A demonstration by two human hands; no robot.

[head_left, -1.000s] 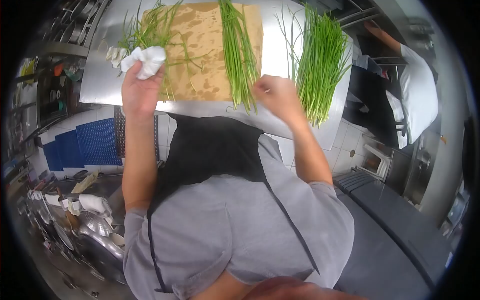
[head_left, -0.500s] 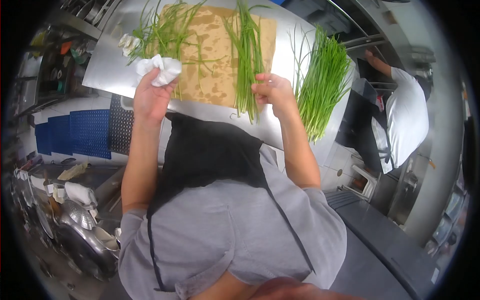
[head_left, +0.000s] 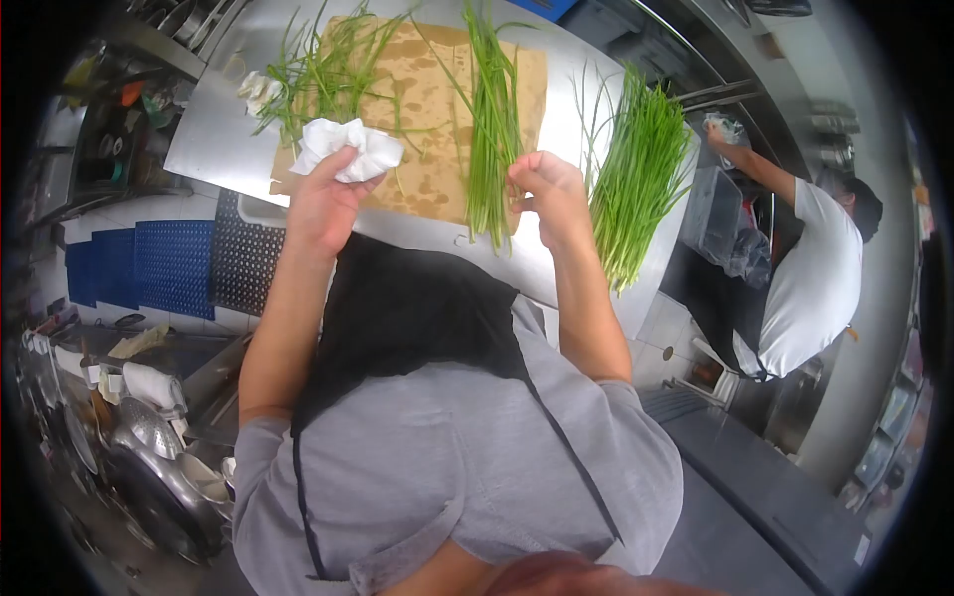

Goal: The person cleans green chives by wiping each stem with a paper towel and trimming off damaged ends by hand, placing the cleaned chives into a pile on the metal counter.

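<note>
Greens on brn paper, R hand alongside, pinch unclear; L hand pinching tissue; tub, contents unclear.

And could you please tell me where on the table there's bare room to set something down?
Bare metal table shows between the brown sheet and the rightmost green bunch, beyond the right hand; another patch lies left of the crumpled white wad. Loose greens crowd the sheet's left part.
</note>
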